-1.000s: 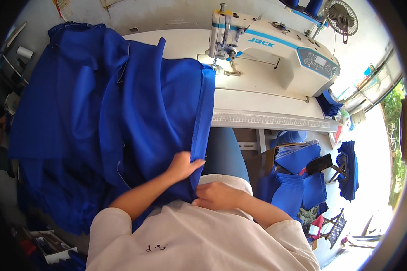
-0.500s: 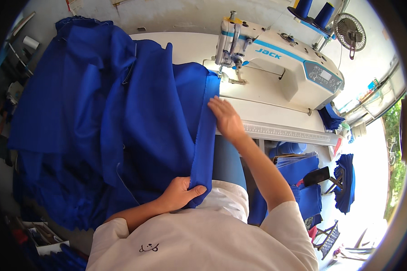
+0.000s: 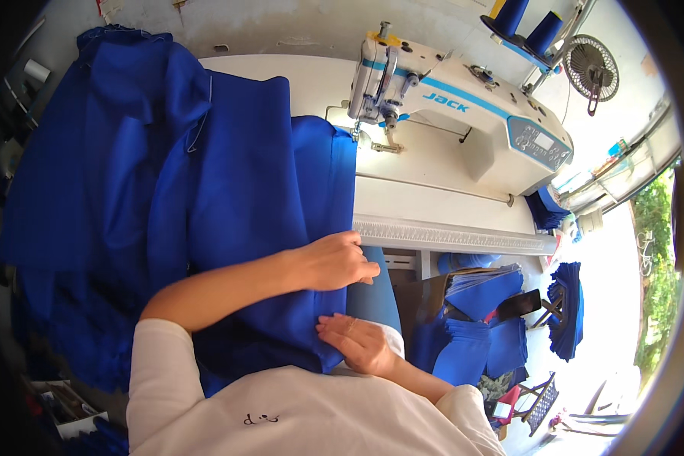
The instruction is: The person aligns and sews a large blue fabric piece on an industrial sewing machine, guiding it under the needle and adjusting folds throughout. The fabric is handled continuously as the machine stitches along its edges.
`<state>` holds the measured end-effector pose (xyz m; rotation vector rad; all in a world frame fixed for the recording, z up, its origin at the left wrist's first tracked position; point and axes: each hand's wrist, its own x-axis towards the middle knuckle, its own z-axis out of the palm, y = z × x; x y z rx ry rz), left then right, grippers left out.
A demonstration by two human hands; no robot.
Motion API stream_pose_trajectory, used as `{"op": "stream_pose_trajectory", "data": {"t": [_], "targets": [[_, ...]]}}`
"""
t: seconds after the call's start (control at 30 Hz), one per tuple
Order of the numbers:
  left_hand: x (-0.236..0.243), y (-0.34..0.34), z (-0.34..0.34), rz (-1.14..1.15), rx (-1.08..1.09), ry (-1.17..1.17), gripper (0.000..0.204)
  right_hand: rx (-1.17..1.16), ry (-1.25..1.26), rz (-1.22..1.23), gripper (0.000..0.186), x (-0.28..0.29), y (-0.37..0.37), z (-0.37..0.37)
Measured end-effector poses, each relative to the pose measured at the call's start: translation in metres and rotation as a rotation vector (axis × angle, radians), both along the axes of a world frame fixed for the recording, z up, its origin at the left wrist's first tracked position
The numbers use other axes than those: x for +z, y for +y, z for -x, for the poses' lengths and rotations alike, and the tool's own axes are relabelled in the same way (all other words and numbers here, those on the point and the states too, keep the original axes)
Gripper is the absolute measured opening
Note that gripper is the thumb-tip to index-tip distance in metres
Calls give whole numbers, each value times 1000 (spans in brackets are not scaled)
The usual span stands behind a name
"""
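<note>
A big piece of blue fabric (image 3: pixel 243 197) lies over the white sewing table (image 3: pixel 433 197) and hangs down into my lap. Its long right edge runs from the needle area of the white sewing machine (image 3: pixel 463 114) down toward me. My left hand (image 3: pixel 334 262) grips that edge at the table's front rim, fingers curled. My right hand (image 3: pixel 357 342) holds the lower end of the same edge against my lap, thumb and fingers pressed on the cloth.
More blue cloth (image 3: pixel 91 190) is heaped on the left. Two blue thread cones (image 3: pixel 528 23) and a small fan (image 3: pixel 591 68) stand behind the machine. Stacks of cut blue pieces (image 3: pixel 482 292) lie at my right, beside a small folding chair (image 3: pixel 536 399).
My right hand has come back from the table near the machine down to my lap. My left hand has moved up along the fabric edge to the table's front rim.
</note>
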<state>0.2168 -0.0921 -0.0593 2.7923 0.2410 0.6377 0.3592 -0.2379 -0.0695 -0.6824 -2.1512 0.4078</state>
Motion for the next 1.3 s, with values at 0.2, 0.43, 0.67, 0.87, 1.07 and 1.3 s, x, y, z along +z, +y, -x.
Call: {"op": "stream_pose_trajectory", "data": {"t": [0.2,0.43,0.67,0.87,1.07,1.3], "targets": [[-22,150,-13,-216,283,10,11,1,21,104,33,-3,1,0],[-17,75,-7,82,574,-90,31,-11,81,352,46,-16,-7,-7],[-17,-5,65,22,366,59,50,-26,92,353,48,-16,10,-2],[-7,31,77,55,380,102,43,-41,59,254,37,-12,45,3],[-1,73,79,101,345,117,41,-78,29,226,29,4,86,3],[0,128,73,-6,302,-67,26,-118,34,226,41,13,133,0]]}}
